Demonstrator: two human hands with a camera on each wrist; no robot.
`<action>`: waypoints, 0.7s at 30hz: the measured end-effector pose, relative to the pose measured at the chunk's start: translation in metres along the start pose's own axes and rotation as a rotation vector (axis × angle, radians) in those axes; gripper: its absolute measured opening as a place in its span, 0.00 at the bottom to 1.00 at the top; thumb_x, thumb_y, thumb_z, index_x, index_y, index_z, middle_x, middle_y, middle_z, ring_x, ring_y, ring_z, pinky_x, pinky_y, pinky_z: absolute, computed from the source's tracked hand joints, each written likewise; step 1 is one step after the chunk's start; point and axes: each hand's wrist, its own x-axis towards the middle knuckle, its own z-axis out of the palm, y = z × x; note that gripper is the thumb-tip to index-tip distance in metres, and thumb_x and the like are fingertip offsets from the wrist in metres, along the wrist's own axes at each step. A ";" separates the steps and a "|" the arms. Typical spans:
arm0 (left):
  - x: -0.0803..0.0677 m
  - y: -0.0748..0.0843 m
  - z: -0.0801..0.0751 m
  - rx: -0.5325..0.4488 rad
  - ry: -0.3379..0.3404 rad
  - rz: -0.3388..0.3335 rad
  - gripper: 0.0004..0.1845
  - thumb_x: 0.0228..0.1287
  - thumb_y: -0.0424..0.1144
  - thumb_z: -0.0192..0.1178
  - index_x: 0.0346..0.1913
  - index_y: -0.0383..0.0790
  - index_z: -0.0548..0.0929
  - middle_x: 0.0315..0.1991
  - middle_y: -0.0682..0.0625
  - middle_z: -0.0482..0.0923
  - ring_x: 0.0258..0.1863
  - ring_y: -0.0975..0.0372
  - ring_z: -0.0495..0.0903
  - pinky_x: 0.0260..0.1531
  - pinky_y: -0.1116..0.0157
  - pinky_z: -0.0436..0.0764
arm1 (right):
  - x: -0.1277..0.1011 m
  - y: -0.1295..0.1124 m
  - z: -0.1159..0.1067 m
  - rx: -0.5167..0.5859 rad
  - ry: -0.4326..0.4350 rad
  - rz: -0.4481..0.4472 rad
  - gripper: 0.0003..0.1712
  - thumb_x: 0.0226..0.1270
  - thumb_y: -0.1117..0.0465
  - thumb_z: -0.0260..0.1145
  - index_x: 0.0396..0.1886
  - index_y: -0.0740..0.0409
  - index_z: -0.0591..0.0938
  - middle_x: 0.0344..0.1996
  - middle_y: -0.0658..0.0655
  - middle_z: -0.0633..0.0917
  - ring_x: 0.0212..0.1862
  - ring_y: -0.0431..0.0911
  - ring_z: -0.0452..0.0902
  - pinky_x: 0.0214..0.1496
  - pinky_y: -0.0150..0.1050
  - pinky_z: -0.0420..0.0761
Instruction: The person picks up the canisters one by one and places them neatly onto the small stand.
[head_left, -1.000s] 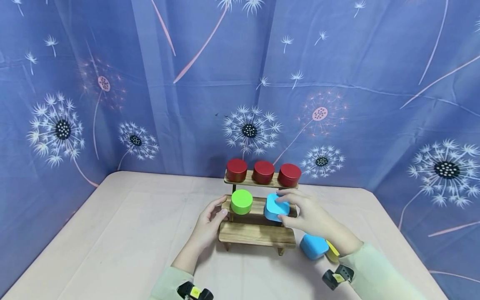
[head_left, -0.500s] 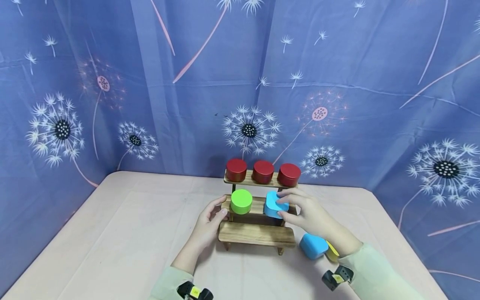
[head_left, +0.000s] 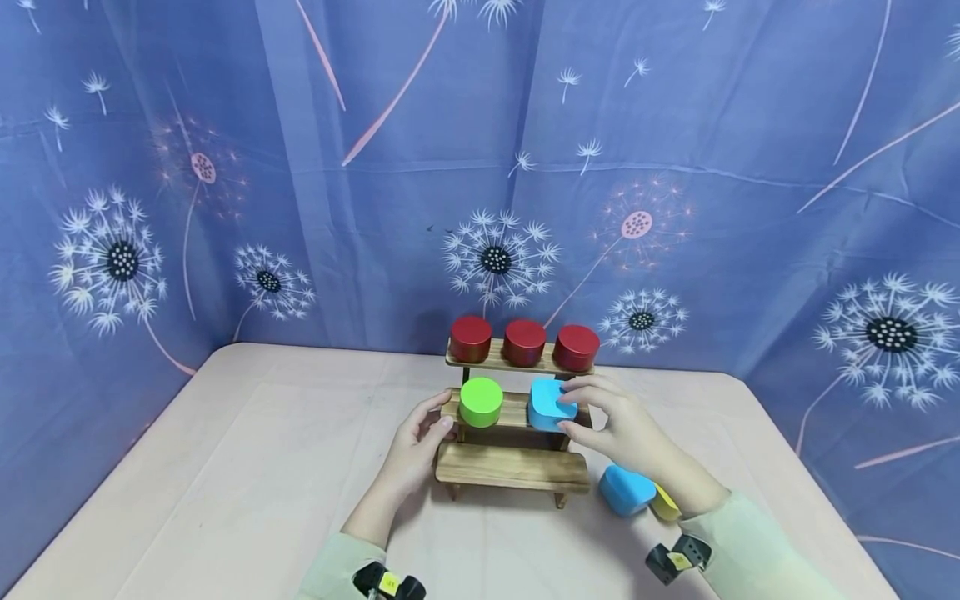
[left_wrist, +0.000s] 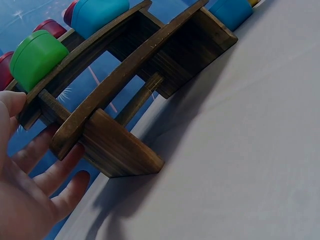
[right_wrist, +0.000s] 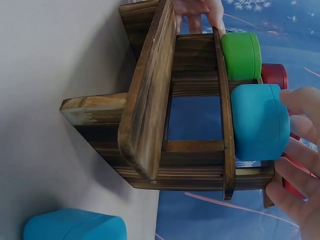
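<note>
My left hand (head_left: 415, 446) grips the left end of the middle shelf of a three-tier wooden display stand (head_left: 513, 467); its thumb (left_wrist: 12, 102) lies on the near side and the other fingers reach beneath and behind. At the right end of that shelf sits a rounded-square blue tin (head_left: 549, 406) with a lid. My right hand (head_left: 626, 429) holds this tin at its right side, thumb near the front edge and fingers over the lid and back. A round green tin (head_left: 481, 402) stands left of it, with bare shelf between the two.
Three round red tins (head_left: 524, 342) line the top shelf. On the pale table (head_left: 247, 467), right of the stand, lie a second blue tin (head_left: 626, 490) and a yellow object (head_left: 664, 504) partly hidden by the right forearm. A blue dandelion-print curtain (head_left: 375, 250) hangs behind.
The blue tin has shifted slightly back on the middle shelf. My right thumb and fingers have slid a little to the right along it. The left hand stays in place.
</note>
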 end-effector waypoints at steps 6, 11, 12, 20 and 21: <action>0.000 0.002 0.000 -0.021 -0.010 0.003 0.22 0.70 0.36 0.52 0.65 0.44 0.69 0.55 0.39 0.76 0.44 0.56 0.79 0.54 0.60 0.76 | -0.008 0.000 -0.005 0.040 0.030 -0.003 0.19 0.46 0.64 0.76 0.41 0.58 0.84 0.48 0.58 0.82 0.53 0.51 0.77 0.60 0.24 0.69; 0.000 0.002 0.001 -0.050 -0.014 0.011 0.22 0.69 0.33 0.51 0.65 0.41 0.69 0.58 0.37 0.74 0.47 0.54 0.79 0.53 0.59 0.78 | -0.014 0.003 -0.009 0.066 0.077 -0.037 0.21 0.44 0.68 0.75 0.43 0.58 0.83 0.49 0.58 0.82 0.52 0.51 0.77 0.59 0.19 0.66; 0.000 0.001 0.001 -0.056 -0.014 0.011 0.22 0.69 0.33 0.51 0.65 0.41 0.69 0.58 0.37 0.73 0.47 0.55 0.79 0.53 0.60 0.78 | -0.015 0.003 -0.010 0.060 0.080 -0.029 0.22 0.44 0.68 0.75 0.43 0.57 0.83 0.49 0.56 0.82 0.52 0.51 0.77 0.57 0.20 0.69; 0.000 0.000 0.002 -0.077 -0.010 0.016 0.22 0.69 0.31 0.50 0.65 0.38 0.69 0.59 0.37 0.72 0.46 0.60 0.78 0.53 0.58 0.78 | -0.035 0.009 -0.014 0.039 0.089 0.095 0.25 0.45 0.68 0.75 0.47 0.58 0.82 0.46 0.52 0.84 0.49 0.38 0.76 0.43 0.36 0.80; 0.000 0.000 0.002 -0.074 -0.009 0.017 0.22 0.69 0.31 0.50 0.65 0.38 0.69 0.59 0.37 0.72 0.45 0.60 0.78 0.53 0.57 0.78 | -0.038 0.011 -0.014 0.044 0.093 0.106 0.25 0.44 0.68 0.76 0.47 0.59 0.82 0.46 0.53 0.84 0.49 0.36 0.76 0.43 0.35 0.80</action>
